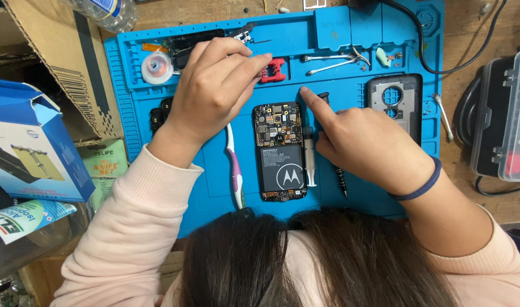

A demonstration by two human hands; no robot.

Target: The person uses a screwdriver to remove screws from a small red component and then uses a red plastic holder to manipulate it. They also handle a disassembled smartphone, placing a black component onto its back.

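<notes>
Head view: an opened phone (280, 150) with its back cover removed is seen lying flat in the middle of a blue work mat (351, 62), its circuit board toward the far side and its black battery toward the person. The left hand (211, 91) is raised over the mat just left of the phone, its fingers bent and its fingertips (262, 59) drawn together just beside a small red part (274, 71) that sits in a tray recess; whether anything is pinched between them cannot be told. The right hand (365, 142) is laid on the mat right of the phone, its index finger (311, 99) stretched out and pointed beyond the phone's top right corner, the other fingers curled in; nothing can be seen held in it. A clear syringe (310, 159) is placed along the phone's right edge, and a dark screwdriver (341, 182) is partly covered by the right hand. A white and purple toothbrush (235, 165) is laid left of the phone. The detached grey back cover (395, 99) is set further right on the mat. A roll of tape (156, 67) and metal tweezers (331, 63) are kept in the far recesses.
</notes>
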